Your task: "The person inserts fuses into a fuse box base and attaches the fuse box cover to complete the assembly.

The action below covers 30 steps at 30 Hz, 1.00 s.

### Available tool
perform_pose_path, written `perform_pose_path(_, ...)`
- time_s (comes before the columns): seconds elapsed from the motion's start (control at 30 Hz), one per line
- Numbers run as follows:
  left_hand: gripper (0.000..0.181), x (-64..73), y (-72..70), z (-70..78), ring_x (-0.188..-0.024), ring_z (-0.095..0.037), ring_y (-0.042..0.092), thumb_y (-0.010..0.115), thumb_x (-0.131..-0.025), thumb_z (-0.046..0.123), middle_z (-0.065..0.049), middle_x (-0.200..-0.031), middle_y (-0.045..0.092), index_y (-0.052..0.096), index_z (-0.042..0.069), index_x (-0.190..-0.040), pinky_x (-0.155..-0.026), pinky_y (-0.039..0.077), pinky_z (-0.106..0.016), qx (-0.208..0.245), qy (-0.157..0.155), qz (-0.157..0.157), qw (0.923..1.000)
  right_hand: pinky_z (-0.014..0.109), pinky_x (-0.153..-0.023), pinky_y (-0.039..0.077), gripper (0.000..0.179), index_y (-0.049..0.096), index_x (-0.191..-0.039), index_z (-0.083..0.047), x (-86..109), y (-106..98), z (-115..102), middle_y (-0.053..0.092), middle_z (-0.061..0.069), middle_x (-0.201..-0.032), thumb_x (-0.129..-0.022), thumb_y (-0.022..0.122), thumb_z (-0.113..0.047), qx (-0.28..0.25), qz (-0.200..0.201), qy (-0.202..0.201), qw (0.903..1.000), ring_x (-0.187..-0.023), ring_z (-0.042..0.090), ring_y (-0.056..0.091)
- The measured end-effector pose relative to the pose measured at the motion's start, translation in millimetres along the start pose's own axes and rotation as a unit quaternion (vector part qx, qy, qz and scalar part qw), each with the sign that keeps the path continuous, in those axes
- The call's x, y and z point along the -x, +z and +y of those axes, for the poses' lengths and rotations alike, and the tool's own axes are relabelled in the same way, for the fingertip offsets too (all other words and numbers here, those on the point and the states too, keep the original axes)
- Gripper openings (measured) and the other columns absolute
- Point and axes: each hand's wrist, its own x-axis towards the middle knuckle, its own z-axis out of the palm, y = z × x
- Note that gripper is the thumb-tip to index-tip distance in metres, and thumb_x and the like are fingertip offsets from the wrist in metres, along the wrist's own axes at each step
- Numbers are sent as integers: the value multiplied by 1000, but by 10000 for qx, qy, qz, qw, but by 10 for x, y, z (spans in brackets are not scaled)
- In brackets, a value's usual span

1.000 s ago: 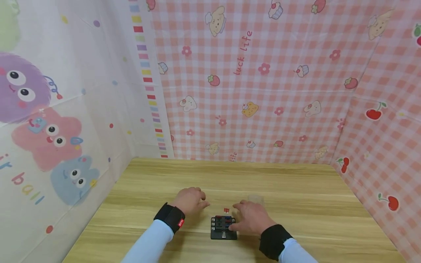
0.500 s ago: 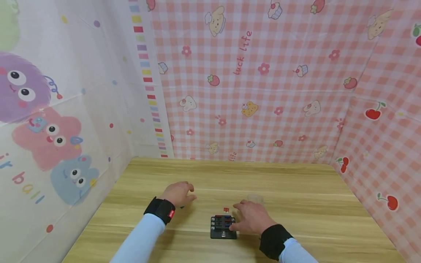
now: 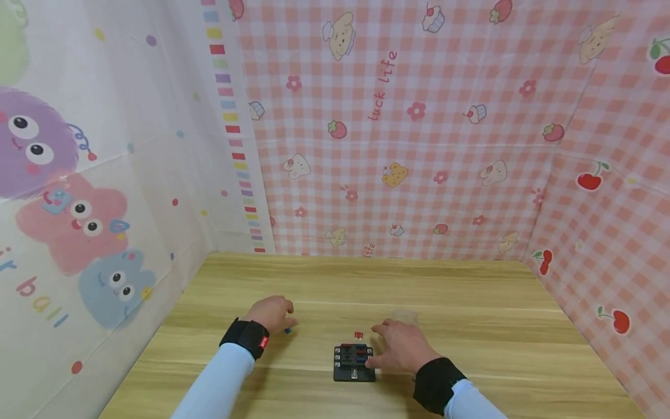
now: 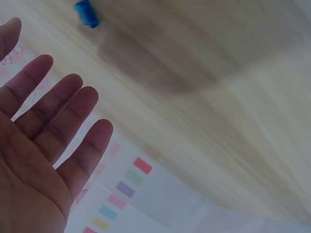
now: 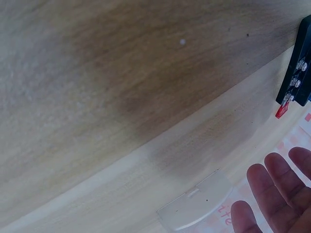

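A black fuse block [image 3: 345, 373] with red and blue blade fuses in its slots lies on the table. My right hand [image 3: 403, 343] is at its right side, thumb over the block's right edge; whether it presses there I cannot tell. Its fingers [image 5: 262, 182] are extended in the right wrist view. Just beyond the block lies a loose red blade fuse [image 3: 358, 335]. Farther left, my left hand [image 3: 269, 313] hovers near a small blue piece, apparently a blade fuse [image 3: 288, 330]. The left wrist view has this blue fuse [image 4: 87, 13] on the wood, apart from the loosely spread fingers [image 4: 90, 141].
A clear plastic cover [image 3: 405, 317] lies flat behind my right hand. The wood-grain table [image 3: 471, 291] meets a pink checked cloth [image 3: 419, 203] at the back and right, and a white printed cloth [image 3: 183, 233] at the left.
My left hand has moved left, away from the fuse block, and the blue fuse beneath it has come into sight. My right hand has stayed by the block.
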Motion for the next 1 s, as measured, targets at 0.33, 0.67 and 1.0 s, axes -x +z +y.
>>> perform_pose_path(0.33, 22, 74, 131, -147, -67, -15, 52, 80, -83, 29, 4, -71, 60, 69, 11, -77, -68, 48, -38, 149, -237, -81, 9996, 53, -93, 46, 73, 67, -125, -11, -20, 9, 12, 64, 12, -122, -71, 82, -58, 11, -69, -12, 10000, -109, 31, 60)
perform_pose_path(0.67, 28, 83, 225, -230, -66, -14, 51, 84, -77, 33, 5, -71, 58, 64, 15, -71, -65, 47, -37, 278, -294, -23, 9992, 53, -93, 46, 73, 67, -125, -11, -30, 18, 5, 63, 12, -122, -71, 82, -58, -22, -149, 4, 9999, -110, 31, 60)
perform_pose_path(1.0, 24, 128, 195, -190, -64, -13, 48, 86, -76, 28, 6, -70, 56, 67, 14, -72, -61, 45, -34, 253, -225, 51, 9994, 51, -94, 47, 74, 67, -126, -12, -26, 7, -14, 64, 11, -122, -71, 81, -59, 67, -176, -12, 9998, -111, 30, 60)
